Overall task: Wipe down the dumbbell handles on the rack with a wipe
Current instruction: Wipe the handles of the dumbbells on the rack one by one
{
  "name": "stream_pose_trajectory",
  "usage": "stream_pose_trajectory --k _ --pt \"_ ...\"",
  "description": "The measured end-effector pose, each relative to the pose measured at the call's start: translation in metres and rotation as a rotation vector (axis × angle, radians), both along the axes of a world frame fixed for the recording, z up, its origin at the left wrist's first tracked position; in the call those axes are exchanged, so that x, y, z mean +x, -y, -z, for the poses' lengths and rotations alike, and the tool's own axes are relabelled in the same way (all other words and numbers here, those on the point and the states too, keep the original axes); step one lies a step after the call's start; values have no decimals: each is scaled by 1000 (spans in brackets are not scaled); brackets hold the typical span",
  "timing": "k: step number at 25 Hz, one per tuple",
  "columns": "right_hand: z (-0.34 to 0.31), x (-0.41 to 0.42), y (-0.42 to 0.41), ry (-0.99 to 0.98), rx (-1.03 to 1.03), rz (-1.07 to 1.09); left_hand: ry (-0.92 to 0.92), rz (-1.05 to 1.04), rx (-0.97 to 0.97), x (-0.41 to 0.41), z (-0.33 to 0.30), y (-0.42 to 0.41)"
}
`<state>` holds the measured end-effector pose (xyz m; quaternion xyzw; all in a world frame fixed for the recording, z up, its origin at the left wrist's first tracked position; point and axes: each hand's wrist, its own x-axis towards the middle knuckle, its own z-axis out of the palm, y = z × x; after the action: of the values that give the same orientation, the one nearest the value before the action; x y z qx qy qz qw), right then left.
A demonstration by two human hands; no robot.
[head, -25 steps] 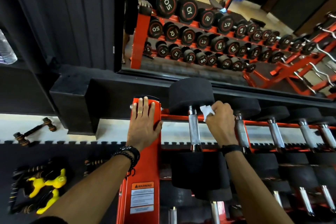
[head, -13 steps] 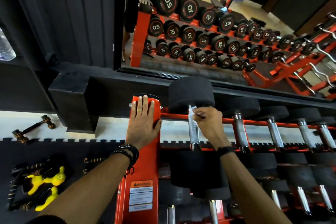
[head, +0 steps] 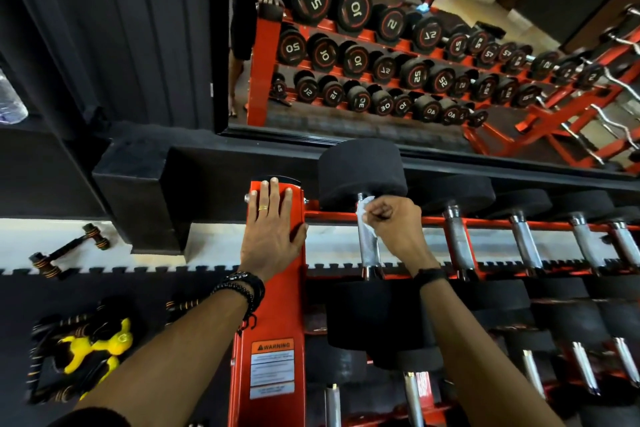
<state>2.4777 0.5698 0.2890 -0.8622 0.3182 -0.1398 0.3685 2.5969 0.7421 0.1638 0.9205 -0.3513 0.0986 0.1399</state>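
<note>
An orange rack (head: 268,315) holds black dumbbells with knurled steel handles. My left hand (head: 272,236) lies flat with straight fingers on top of the rack's end post. My right hand (head: 393,227) grips a white wipe (head: 363,211) and holds it against the upper part of the leftmost dumbbell handle (head: 367,251), just under its big black head (head: 362,173). More handles (head: 457,239) run off to the right along the top tier. Most of the wipe is hidden inside my fist.
A mirror (head: 415,45) behind the rack reflects the numbered dumbbells and a person's arm. On the black floor mat to the left lie push-up bars (head: 65,251) and a yellow and black item (head: 93,350). Lower tiers hold more dumbbells (head: 412,392).
My right hand moved left from the second handle onto the leftmost handle and now presses the wipe against its top. My left hand stayed on the post.
</note>
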Motion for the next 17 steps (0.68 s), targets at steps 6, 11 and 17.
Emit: stream_pose_trajectory --k 6,11,17 --pt "-2 -47 -7 -291 123 -144 22 -13 -1 0 0 1" --pt "-1 -3 3 -12 23 77 10 8 -23 -1 0 -1" --pt "11 -47 8 -344 8 -17 6 -4 1 0 2 1"
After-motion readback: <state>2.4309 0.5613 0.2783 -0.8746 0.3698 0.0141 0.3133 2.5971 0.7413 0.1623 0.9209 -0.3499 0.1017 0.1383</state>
